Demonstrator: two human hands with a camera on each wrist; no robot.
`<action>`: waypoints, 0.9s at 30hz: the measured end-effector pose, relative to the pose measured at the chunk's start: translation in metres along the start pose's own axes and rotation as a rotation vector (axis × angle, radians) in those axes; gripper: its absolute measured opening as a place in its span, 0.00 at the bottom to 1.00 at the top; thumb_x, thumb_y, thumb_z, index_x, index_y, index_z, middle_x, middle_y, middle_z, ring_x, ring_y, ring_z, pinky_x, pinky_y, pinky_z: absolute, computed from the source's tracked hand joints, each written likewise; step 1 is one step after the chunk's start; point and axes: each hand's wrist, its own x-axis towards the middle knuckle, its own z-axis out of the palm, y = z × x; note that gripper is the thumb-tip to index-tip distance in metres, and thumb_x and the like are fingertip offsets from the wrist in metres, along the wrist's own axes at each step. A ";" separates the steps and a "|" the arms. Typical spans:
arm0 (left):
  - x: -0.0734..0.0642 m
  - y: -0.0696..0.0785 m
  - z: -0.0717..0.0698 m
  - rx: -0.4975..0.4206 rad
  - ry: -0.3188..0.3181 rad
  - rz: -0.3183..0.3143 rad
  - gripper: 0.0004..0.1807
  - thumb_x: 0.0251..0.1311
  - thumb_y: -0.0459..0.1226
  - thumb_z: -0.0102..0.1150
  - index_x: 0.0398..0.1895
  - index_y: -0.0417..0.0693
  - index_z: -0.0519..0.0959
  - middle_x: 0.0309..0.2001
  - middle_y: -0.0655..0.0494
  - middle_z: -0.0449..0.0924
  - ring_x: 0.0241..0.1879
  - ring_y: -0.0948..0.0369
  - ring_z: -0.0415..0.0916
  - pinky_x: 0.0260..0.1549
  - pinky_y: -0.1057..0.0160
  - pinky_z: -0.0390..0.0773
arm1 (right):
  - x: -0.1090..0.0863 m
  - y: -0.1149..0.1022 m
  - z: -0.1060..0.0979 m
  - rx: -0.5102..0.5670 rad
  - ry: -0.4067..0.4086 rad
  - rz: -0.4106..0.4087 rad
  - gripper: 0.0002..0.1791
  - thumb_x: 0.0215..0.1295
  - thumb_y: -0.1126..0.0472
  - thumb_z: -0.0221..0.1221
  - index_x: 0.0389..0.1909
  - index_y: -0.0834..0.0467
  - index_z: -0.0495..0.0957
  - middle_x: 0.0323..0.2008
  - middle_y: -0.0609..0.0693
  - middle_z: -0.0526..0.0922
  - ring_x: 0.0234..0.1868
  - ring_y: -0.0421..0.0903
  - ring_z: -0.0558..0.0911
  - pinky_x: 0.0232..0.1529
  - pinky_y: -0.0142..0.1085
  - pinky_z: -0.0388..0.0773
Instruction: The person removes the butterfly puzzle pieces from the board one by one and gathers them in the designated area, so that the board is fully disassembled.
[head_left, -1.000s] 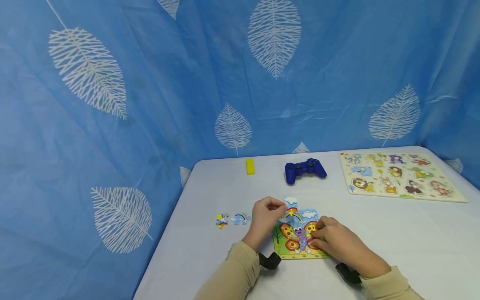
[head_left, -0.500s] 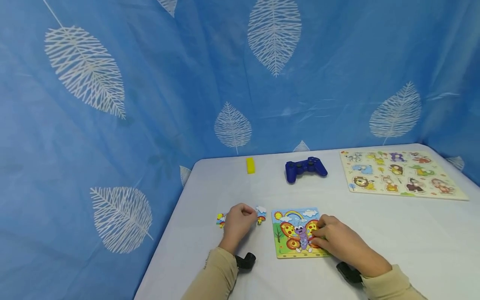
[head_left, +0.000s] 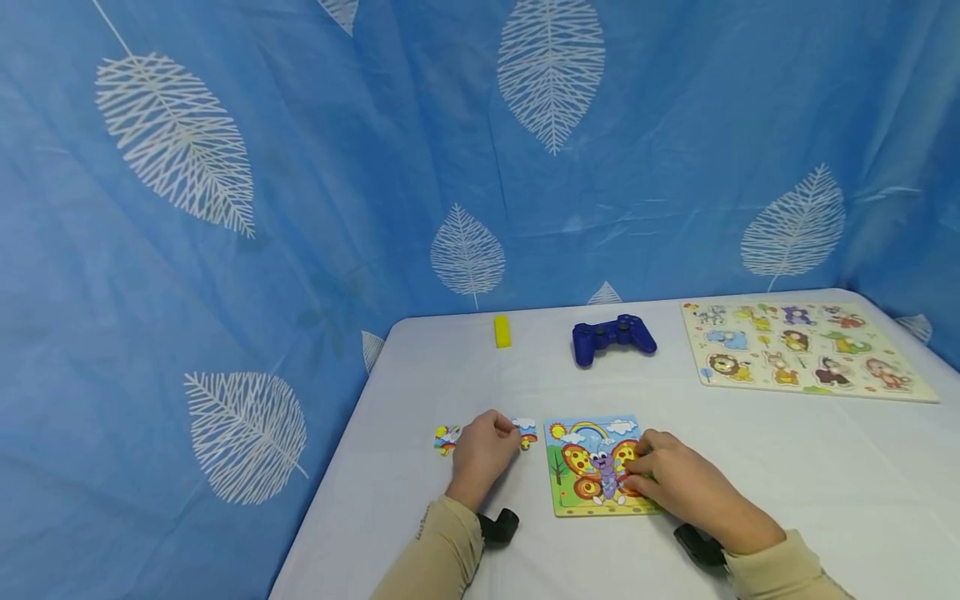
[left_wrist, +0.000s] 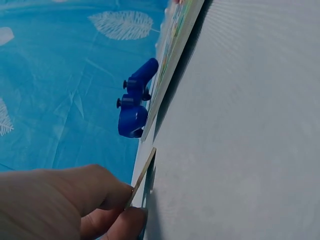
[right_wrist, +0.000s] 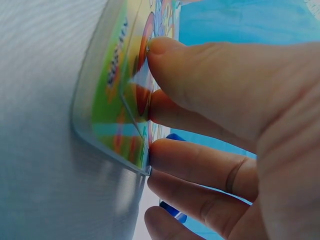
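Note:
My left hand (head_left: 482, 458) pinches a thin jigsaw piece (head_left: 527, 432) with a cloud and rainbow print, left of the puzzle board. Seen edge-on in the left wrist view, the piece (left_wrist: 142, 177) sits between thumb and finger, close to the table. Another jigsaw piece (head_left: 445, 438) lies partly behind that hand. On the table, the butterfly puzzle board (head_left: 592, 467) lies flat. My right hand (head_left: 678, 479) rests its fingertips on the board's right side. In the right wrist view, the thumb and extended fingers (right_wrist: 200, 165) touch the board's printed face (right_wrist: 117, 100).
A blue game controller (head_left: 612, 337) lies behind the puzzle board. Farther left is a yellow block (head_left: 502, 332). A wooden animal puzzle (head_left: 806, 348) lies at the back right. Blue leaf-print cloth (head_left: 360, 167) hangs behind the white table (head_left: 405, 375).
From above the board's top left, my left hand has moved left with the piece, now over the table beside the loose pieces. The right hand stays on the board.

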 end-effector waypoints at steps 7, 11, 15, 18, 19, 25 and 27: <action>0.000 0.001 0.000 0.051 0.011 0.039 0.07 0.60 0.45 0.69 0.31 0.57 0.80 0.26 0.67 0.81 0.24 0.69 0.73 0.23 0.66 0.71 | 0.001 0.000 0.000 -0.002 0.003 0.001 0.07 0.59 0.53 0.74 0.35 0.52 0.92 0.38 0.43 0.78 0.40 0.43 0.78 0.39 0.40 0.80; -0.001 0.002 0.001 0.110 0.018 0.049 0.09 0.61 0.47 0.70 0.31 0.57 0.80 0.24 0.68 0.79 0.23 0.69 0.72 0.22 0.66 0.70 | 0.001 -0.001 -0.001 0.000 -0.007 0.005 0.08 0.59 0.53 0.74 0.35 0.52 0.92 0.38 0.43 0.78 0.41 0.43 0.78 0.39 0.41 0.80; -0.002 0.005 0.003 0.179 0.024 0.054 0.10 0.61 0.48 0.70 0.32 0.57 0.79 0.23 0.68 0.78 0.21 0.69 0.70 0.21 0.67 0.67 | 0.001 -0.001 -0.001 -0.004 -0.006 0.004 0.08 0.59 0.53 0.74 0.35 0.52 0.92 0.38 0.43 0.78 0.41 0.42 0.78 0.40 0.41 0.80; -0.001 0.007 0.006 0.238 0.032 0.069 0.11 0.62 0.49 0.70 0.33 0.56 0.79 0.23 0.67 0.77 0.21 0.68 0.68 0.20 0.67 0.65 | 0.001 -0.001 -0.001 0.001 -0.004 0.012 0.08 0.60 0.52 0.74 0.35 0.51 0.92 0.38 0.42 0.78 0.41 0.42 0.78 0.40 0.41 0.80; 0.000 0.008 0.006 0.255 0.031 0.073 0.11 0.62 0.50 0.70 0.33 0.56 0.79 0.23 0.67 0.76 0.20 0.68 0.68 0.19 0.67 0.65 | 0.001 -0.002 -0.001 0.003 -0.005 0.015 0.07 0.60 0.52 0.73 0.35 0.51 0.92 0.38 0.42 0.78 0.41 0.42 0.78 0.39 0.41 0.80; 0.000 0.009 0.010 0.332 0.017 0.081 0.12 0.63 0.51 0.69 0.35 0.56 0.79 0.24 0.65 0.77 0.20 0.67 0.67 0.19 0.66 0.65 | 0.001 -0.003 -0.001 0.006 -0.025 0.032 0.08 0.60 0.51 0.73 0.35 0.51 0.92 0.38 0.43 0.78 0.40 0.41 0.78 0.39 0.40 0.80; 0.000 0.011 0.011 0.358 0.015 0.086 0.14 0.63 0.53 0.69 0.36 0.56 0.78 0.25 0.64 0.76 0.21 0.66 0.67 0.20 0.65 0.66 | 0.001 -0.003 -0.002 -0.001 -0.022 0.029 0.09 0.60 0.51 0.73 0.35 0.52 0.92 0.38 0.43 0.78 0.40 0.41 0.78 0.39 0.40 0.80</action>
